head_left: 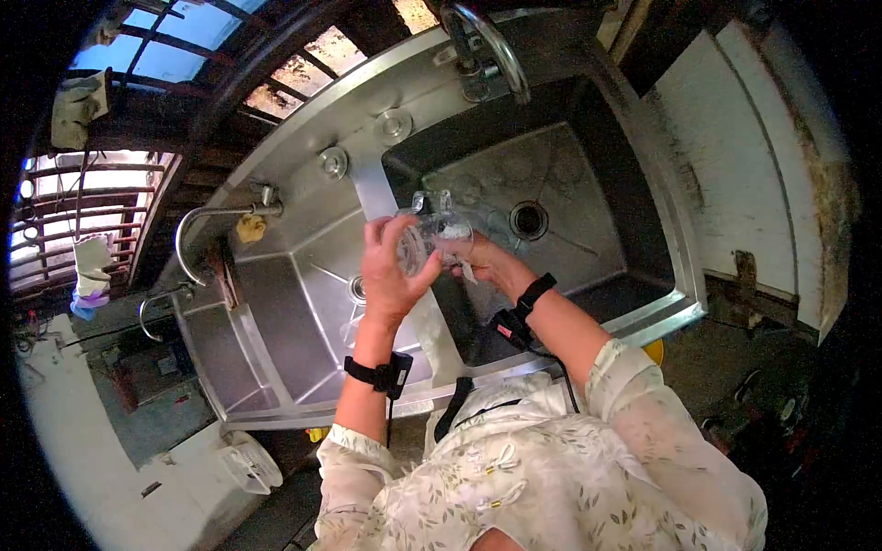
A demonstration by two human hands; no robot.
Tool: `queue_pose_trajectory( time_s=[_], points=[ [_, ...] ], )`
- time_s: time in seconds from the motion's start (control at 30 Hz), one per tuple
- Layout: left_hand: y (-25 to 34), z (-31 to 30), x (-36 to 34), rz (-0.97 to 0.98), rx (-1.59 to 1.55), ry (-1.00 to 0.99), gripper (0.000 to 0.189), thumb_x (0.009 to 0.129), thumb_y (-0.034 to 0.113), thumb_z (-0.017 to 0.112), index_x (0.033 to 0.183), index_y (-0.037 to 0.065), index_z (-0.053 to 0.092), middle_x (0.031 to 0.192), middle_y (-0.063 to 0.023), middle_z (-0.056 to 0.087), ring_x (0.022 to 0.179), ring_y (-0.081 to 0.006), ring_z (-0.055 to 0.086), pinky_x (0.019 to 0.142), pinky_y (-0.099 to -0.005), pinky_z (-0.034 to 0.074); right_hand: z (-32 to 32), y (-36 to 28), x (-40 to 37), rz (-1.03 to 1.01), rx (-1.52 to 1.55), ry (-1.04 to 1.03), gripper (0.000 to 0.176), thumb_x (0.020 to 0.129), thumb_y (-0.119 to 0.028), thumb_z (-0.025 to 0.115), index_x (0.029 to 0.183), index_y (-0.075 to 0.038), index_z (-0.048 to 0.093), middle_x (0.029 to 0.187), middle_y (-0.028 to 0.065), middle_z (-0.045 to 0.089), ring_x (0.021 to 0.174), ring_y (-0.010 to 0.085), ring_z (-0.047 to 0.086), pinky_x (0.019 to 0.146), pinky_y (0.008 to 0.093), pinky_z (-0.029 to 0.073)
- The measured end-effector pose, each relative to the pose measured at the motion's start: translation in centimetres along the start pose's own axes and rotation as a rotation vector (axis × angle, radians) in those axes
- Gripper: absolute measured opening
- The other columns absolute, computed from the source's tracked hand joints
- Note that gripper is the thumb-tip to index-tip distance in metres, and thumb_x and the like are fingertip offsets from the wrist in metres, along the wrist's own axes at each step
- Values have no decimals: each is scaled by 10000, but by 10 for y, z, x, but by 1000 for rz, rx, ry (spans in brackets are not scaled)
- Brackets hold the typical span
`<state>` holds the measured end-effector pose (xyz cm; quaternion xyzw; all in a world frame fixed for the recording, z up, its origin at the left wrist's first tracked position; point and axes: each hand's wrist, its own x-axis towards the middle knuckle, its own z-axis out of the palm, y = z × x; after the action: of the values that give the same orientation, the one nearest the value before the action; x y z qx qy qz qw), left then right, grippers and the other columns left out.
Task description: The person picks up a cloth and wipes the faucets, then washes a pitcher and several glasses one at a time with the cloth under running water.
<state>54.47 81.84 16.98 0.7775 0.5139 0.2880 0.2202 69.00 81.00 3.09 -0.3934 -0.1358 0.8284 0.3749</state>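
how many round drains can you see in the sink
2: one round metal drain in the large grey right basin, another drain in the middle steel basin, partly covered by the left hand. Others may be hidden.

From my end I have the bare left hand (397, 275) mid-frame, its fingers curled around a clear, round glass vessel (424, 231). I see the bare right hand (496, 266) just right of it, up against the vessel, a thin white scrap (468, 272) at its partly hidden fingers. Both are above a stainless-steel, multi-basin sink (372, 186), with a round dark drain (528, 220) right of centre. I make out a curved chrome faucet (501, 55) at upper centre and a slimmer silver faucet (195, 220) at left, a yellowish lump (250, 229) beneath its base.
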Motion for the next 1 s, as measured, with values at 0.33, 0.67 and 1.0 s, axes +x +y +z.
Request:
queue_pose_trajectory(
  time_s=[0.33,0.67,1.0],
  points=[
    [-52,-17,-53,-339,-344,367,479,784,124,757,1215,100,548,1113,-113,543,997,-246,574,786,-370,530,-64,6,-7,-105,100,41,349,959,-371,608,1234,-156,596,1013,-21,626,812,99,588,635,278,488],
    [-188,-119,-158,-1043,-1407,654,612,898,522,557,1305,72,476,1314,-195,500,1086,-387,581,814,-473,562,-55,8,-55,-97,144,158,361,950,-463,581,1053,-117,590,863,61,630,740,180,646,515,296,515],
    [-254,-75,-211,-1002,-1815,-144,658,881,565,511,1324,79,526,1169,-182,632,975,-350,649,759,-526,544,145,70,21,-540,-1291,-211,471,861,-171,663,1313,-104,547,962,88,645,816,257,628,713,336,516]
  ],
)
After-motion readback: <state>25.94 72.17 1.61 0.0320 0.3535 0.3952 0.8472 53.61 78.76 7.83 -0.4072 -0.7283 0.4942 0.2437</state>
